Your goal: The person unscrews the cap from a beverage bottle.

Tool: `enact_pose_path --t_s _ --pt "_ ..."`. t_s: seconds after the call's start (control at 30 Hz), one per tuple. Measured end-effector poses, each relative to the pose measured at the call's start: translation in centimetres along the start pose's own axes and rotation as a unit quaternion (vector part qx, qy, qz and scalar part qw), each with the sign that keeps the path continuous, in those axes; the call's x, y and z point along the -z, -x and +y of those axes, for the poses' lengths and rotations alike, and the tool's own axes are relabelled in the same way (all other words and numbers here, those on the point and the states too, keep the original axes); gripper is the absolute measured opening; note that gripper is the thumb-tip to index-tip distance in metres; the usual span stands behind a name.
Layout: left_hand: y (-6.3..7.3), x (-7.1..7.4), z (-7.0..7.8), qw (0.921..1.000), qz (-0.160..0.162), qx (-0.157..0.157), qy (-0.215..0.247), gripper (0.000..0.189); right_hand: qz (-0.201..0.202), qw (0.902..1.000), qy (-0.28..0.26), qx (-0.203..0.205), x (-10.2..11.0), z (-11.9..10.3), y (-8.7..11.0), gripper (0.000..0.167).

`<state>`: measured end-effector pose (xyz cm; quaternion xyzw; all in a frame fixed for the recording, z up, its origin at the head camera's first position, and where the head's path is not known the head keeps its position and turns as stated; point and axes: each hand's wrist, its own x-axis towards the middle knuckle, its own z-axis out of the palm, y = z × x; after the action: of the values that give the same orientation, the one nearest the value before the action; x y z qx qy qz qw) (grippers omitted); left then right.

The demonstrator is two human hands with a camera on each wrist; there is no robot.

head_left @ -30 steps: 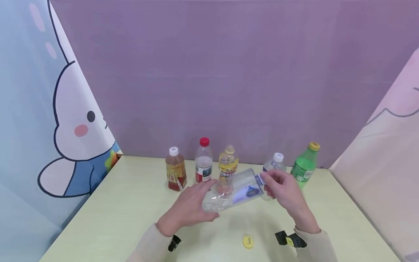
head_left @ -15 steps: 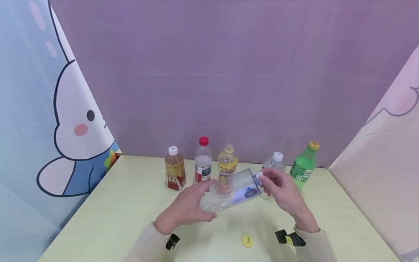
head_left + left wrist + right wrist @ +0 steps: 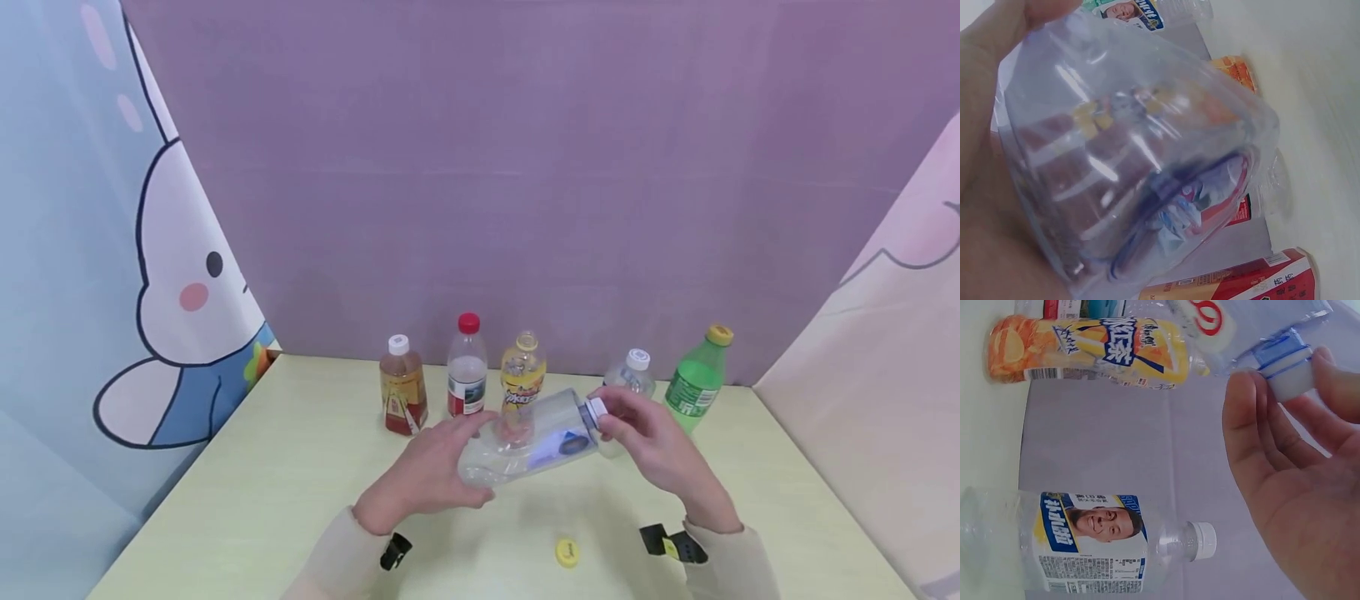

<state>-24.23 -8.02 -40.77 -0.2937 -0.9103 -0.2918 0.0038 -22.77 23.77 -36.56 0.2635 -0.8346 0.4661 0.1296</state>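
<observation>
A clear plastic bottle (image 3: 510,454) is held tilted above the table, its neck toward the right. My left hand (image 3: 423,475) grips it around the base end; in the left wrist view the bottle's base (image 3: 1116,156) fills most of the picture. At the neck, my right hand (image 3: 663,446) pinches the white bottle cap (image 3: 1291,375) between thumb and fingers. The cap sits on the neck, over a blue ring. A loose yellow cap (image 3: 567,552) lies on the table below the bottle.
Along the back of the pale table (image 3: 285,467) stand an amber drink bottle (image 3: 402,392), a red-capped bottle (image 3: 467,379), an uncapped yellow-labelled bottle (image 3: 522,375), a white-capped clear bottle (image 3: 632,379) and a yellow-capped green bottle (image 3: 693,387). A purple curtain (image 3: 480,183) hangs behind.
My right hand's fingers have shifted around the white cap, leaving more of it showing, and the wrist has moved slightly right. My left hand and the bottle have barely moved.
</observation>
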Motion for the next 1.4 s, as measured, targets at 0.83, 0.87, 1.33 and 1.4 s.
enact_pose_path --t_s 0.83,0.87,1.33,1.4 --pt "-0.2 0.0 0.1 0.9994 0.009 -0.016 -0.03 0.091 0.02 0.9827 -0.026 -0.182 0.0 -1.0 -0.2 0.035" --pt "-0.2 -0.1 0.1 0.9995 0.008 -0.013 -0.028 0.092 0.017 0.9838 -0.025 -0.177 0.0 -1.0 -0.2 0.035" --pt "-0.1 0.0 -0.3 1.0 -0.002 0.0 0.002 0.092 -0.007 0.9984 -0.01 -0.056 0.2 -1.1 0.1 0.025" --pt "-0.1 0.0 -0.3 1.0 -0.001 -0.001 0.0 0.092 -0.006 0.9986 -0.005 -0.052 0.2 -1.0 0.1 0.024"
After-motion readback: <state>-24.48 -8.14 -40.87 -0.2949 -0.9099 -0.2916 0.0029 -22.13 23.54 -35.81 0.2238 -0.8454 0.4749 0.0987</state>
